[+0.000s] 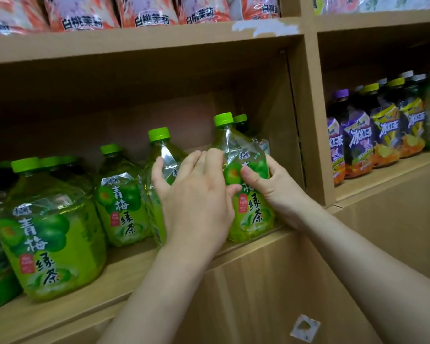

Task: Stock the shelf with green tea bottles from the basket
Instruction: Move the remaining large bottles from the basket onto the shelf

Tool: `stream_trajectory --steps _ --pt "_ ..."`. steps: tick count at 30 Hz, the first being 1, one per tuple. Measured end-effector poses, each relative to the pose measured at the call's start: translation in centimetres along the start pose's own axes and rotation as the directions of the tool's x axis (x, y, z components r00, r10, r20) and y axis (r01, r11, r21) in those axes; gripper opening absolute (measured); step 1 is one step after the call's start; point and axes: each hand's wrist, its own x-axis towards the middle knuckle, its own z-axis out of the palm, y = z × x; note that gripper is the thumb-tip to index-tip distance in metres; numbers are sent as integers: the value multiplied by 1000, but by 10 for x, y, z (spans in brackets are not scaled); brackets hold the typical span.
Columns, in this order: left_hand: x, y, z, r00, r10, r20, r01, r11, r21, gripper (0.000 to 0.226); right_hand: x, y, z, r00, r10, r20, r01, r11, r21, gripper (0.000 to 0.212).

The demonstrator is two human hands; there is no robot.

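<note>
Several squat, faceted clear-plastic green tea bottles (52,227) with glossy labels stand on the pale wooden shelf (124,266), near its front edge. Our left hand (194,194) lies spread against a tilted bottle (164,150). Our right hand (271,192) grips the rightmost front bottle (233,142), just beside the side wall (305,120), with open room above the caps.

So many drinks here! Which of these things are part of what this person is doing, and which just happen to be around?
Part of the job: right hand gripping the rightmost green tea bottle; left hand laid flat against it; other green tea bottles; their shelf.

Just around: dark iced tea bottles in the next compartment; pink-labelled drinks on the shelf above.
</note>
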Motion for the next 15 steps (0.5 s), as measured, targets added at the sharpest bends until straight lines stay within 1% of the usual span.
stream_trajectory --steps 4,6,7,8,9,10,11,12,13,14,15 --pt "-7 -12 -4 998 66 3 -66 998 -24 44 -5 0 3 1000 -17 -8 17 1000 -20 49" --pt "-21 -21 -10 993 102 -58 -103 995 -9 41 -9 0 5 999 -15 -28 13 998 -68 58" --pt "-31 -27 -14 989 102 -107 -104 994 -20 39 -13 -2 9 997 -37 -60 29 990 -137 66" --pt "-41 -33 -17 985 78 -151 -87 995 -52 37 -16 -5 12 989 -82 -121 48 965 -259 75" --pt "-50 -39 -20 984 33 -174 -50 994 -94 37 -21 -9 16 967 -158 -198 64 908 -414 81" --pt "-56 -45 -24 985 -37 -171 13 990 -140 40 -26 -14 20 929 -275 -249 90 819 -567 83" --pt "-60 -50 -27 982 -133 -135 105 975 -194 47 -33 -20 27 877 -417 -238 139 696 -704 82" --pt "-62 -54 -28 969 -237 -67 215 946 -244 58 -39 -28 36 821 -549 -154 205 537 -818 77" --pt "-62 -57 -27 944 -330 26 324 904 -281 71 -43 -35 47 772 -636 -23 271 361 -892 71" --pt "-61 -58 -26 909 -398 124 417 853 -314 82 -45 -40 58 746 -656 115 319 201 -926 67" --pt "-59 -58 -24 872 -442 210 489 797 -353 91 -46 -44 70 759 -610 227 342 77 -936 68"
